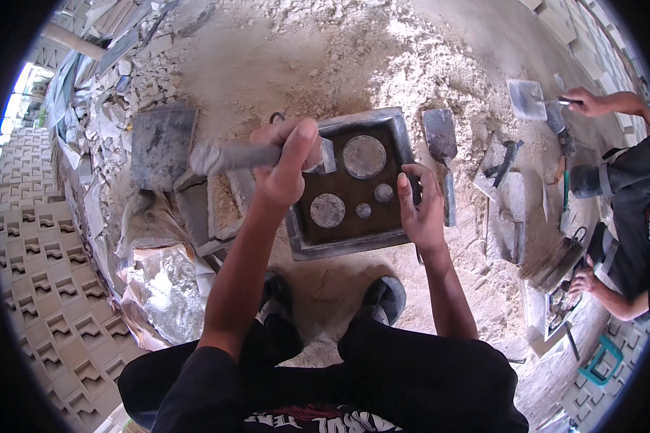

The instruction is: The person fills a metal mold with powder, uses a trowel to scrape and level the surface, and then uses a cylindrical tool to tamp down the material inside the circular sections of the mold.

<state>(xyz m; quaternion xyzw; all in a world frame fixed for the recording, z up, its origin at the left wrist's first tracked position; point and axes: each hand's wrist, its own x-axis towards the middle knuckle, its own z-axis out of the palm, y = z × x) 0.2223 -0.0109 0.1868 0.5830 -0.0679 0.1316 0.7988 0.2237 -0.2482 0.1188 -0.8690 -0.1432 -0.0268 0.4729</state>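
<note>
A square grey moulding frame [348, 252] lies on the dusty ground before me, with a dark brown bed inside. Two large round discs [364, 156] and two small ones [383, 193] sit on that bed. My left hand [289, 159] is closed around the middle of a thick grey rammer-like tool [238, 156], over the frame's left side. The tool lies roughly level; its left end is blurred and a blocky end [328, 156] shows past my fingers. At the frame's right wall, my right hand [423, 209] grips the rim with bent fingers and thumb.
A dark flat plate [163, 148] and an open bag of white powder [165, 289] are at left. Right of the frame lies a trowel [440, 136]. Farther right, a co-worker's hand [588, 102] holds another trowel [527, 99]. Stacked pale blocks [43, 289] line the left.
</note>
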